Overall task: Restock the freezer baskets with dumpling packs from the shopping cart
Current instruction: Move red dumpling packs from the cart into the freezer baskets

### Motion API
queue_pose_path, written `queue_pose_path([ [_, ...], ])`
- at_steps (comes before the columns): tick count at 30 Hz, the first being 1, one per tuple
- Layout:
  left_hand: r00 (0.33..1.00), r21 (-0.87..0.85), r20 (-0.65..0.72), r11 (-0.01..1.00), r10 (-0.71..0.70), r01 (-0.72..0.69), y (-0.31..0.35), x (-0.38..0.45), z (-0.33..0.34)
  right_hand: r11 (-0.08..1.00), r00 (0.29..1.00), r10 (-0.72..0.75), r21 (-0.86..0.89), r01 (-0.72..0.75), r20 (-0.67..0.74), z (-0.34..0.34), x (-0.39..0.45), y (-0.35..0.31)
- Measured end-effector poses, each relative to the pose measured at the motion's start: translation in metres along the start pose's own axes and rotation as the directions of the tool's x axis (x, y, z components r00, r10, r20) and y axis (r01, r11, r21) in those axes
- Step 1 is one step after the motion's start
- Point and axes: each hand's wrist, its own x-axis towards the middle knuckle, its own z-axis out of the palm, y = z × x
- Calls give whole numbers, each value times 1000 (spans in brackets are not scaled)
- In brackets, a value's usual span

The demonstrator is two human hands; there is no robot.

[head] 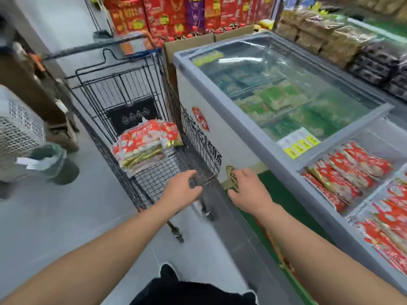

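Observation:
A black wire shopping cart (123,89) stands left of the chest freezer (222,137). A stack of red-and-gold dumpling packs (143,146) lies in the cart's far part. My left hand (180,190) hovers at the cart's near corner with relaxed fingers and holds nothing. My right hand (248,190) is beside it, in front of the freezer's white side, fingers loosely curled and empty. More red dumpling packs (343,170) fill the freezer baskets (372,194) at the right, where the lid is slid open.
The freezer's sliding glass lid (286,84) covers green frozen packs. Yellow price tags (299,146) sit on the lid frame. Red gift boxes (167,16) stand behind. A white mesh crate (19,126) and a green jar (50,159) are at left on the grey floor.

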Motion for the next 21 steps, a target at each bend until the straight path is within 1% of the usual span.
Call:
queue_pose_path([
  [4,998,-26,-22,998,-64,64,-69,12,-48,999,998,-42,-8,42,36,25,37,-68],
  [7,992,-62,-37,991,-117,114,-109,20,-77,997,996,-67,-29,69,61,36,61,-107],
  [13,975,-128,-86,973,-205,193,-161,42,-112,991,985,-113,-56,121,128,53,112,-154],
  [17,956,-175,-116,953,-271,249,-185,59,-127,981,965,-160,-79,180,208,66,158,-177],
  [21,923,-256,-117,909,-366,328,-203,86,-134,976,944,-182,-64,207,277,76,213,-192],
])
